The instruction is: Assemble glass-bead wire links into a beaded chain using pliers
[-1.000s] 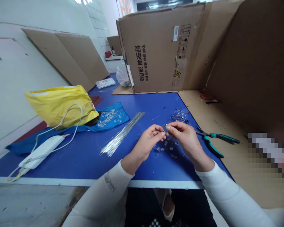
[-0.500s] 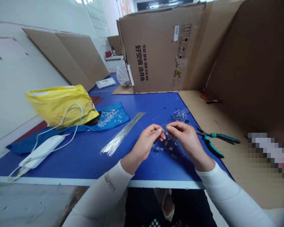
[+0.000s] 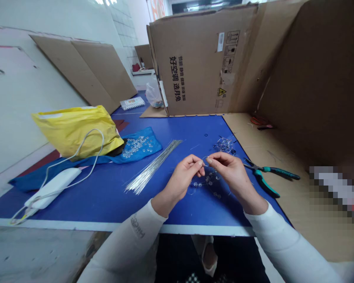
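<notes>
Thumb and fingers of my left hand (image 3: 186,175) pinch a thin wire, close to the fingertips of my right hand (image 3: 228,169), which pinch the wire too. A small loop of it arcs between the two hands. Below them hangs or lies a strand of clear beads (image 3: 200,184) on wire; I cannot tell how much of it rests on the blue table (image 3: 179,212). Just beyond my right hand is a tangle of beaded wire (image 3: 223,144). To the left lies a bundle of straight silvery wires (image 3: 155,167).
Green-handled pliers (image 3: 273,171) lie right of my right hand, across the table edge and cardboard. Loose clear beads (image 3: 137,146) sit on a blue cloth (image 3: 155,141) beside a yellow bag (image 3: 76,129). A white device with a cord (image 3: 56,186) is at left. Cardboard (image 3: 200,67) stands behind.
Both hands stay nearly in place, still pinching the wire. The beaded strand beneath them has shifted and bunched slightly toward the right hand.
</notes>
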Tool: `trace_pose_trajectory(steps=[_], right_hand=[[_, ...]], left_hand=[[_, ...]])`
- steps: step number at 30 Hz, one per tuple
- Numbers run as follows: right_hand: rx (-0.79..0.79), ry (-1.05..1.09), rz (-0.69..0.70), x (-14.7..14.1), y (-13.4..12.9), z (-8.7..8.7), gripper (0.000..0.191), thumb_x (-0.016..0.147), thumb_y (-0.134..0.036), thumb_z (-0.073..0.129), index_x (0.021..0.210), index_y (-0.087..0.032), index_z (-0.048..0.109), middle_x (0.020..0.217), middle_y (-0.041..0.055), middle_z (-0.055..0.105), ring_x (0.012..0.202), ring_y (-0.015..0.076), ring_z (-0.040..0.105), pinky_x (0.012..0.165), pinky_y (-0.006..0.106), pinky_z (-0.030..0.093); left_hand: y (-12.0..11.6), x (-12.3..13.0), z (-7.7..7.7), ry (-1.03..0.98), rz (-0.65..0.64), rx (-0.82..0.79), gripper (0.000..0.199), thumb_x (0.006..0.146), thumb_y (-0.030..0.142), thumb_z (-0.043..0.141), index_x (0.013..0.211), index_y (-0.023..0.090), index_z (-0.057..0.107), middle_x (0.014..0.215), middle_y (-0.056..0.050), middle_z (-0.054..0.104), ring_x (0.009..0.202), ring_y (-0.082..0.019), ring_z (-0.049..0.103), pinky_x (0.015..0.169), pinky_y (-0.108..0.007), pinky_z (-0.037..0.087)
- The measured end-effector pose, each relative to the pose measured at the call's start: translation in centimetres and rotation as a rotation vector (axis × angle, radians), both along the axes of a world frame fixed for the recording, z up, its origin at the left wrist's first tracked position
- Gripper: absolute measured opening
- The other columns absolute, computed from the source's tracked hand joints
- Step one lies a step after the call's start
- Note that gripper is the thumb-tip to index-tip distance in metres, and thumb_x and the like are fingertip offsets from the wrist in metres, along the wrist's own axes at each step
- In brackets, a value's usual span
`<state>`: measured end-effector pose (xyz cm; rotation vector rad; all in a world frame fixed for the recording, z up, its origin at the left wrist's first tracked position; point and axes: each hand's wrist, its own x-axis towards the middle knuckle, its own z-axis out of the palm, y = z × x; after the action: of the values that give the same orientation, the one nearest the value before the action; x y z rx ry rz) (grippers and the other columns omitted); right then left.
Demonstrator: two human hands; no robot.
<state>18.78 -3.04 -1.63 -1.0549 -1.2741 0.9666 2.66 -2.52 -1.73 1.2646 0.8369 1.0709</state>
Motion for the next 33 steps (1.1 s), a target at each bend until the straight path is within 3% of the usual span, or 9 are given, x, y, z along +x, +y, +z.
trace_pose_trajectory(steps=[12, 17, 26, 33], right_hand=[[0.306, -0.318, -0.060, -0.32, -0.66, -0.23, 0.013, 0.090, -0.025, 0.065, 0.079, -0.022, 0.070, 0.077, 0.0008, 0.067, 0.073, 0.0164, 0.060, 0.069, 0.030, 0.045], [0.393, -0.391, -0.040, -0.31, -0.87, 0.15, 0.014, 0.092, -0.019, 0.062, 0.079, -0.022, 0.068, 0.080, 0.0013, 0.068, 0.079, 0.0170, 0.061, 0.076, 0.031, 0.046], [0.217, -0.336, -0.029, -0.30, -0.88, 0.42, 0.012, 0.090, -0.022, 0.060, 0.081, -0.022, 0.067, 0.075, -0.0016, 0.068, 0.069, 0.0145, 0.059, 0.068, 0.028, 0.044], [0.141, -0.210, -0.035, -0.46, -0.86, 0.15, 0.011, 0.087, -0.029, 0.063, 0.081, -0.022, 0.068, 0.077, -0.0005, 0.069, 0.071, 0.0154, 0.060, 0.070, 0.029, 0.045]], left_hand=[[-0.49, 0.52, 0.05, 0.043, 0.121, 0.079, 0.022, 0.090, 0.031, 0.061, 0.073, 0.019, 0.054, 0.064, 0.002, 0.059, 0.064, -0.011, 0.050, 0.065, -0.026, 0.038], [-0.46, 0.53, 0.24, 0.011, 0.110, 0.056, 0.021, 0.090, 0.029, 0.061, 0.073, 0.018, 0.054, 0.063, 0.002, 0.058, 0.062, -0.010, 0.049, 0.063, -0.025, 0.037], [-0.34, 0.19, 0.44, -0.070, 0.016, -0.037, 0.019, 0.088, 0.029, 0.061, 0.074, 0.018, 0.055, 0.062, 0.004, 0.052, 0.061, -0.010, 0.048, 0.071, -0.027, 0.046], [-0.63, 0.34, 0.52, -0.144, -0.038, -0.102, 0.016, 0.088, 0.029, 0.062, 0.078, 0.019, 0.055, 0.062, 0.004, 0.053, 0.060, -0.010, 0.048, 0.072, -0.027, 0.048]])
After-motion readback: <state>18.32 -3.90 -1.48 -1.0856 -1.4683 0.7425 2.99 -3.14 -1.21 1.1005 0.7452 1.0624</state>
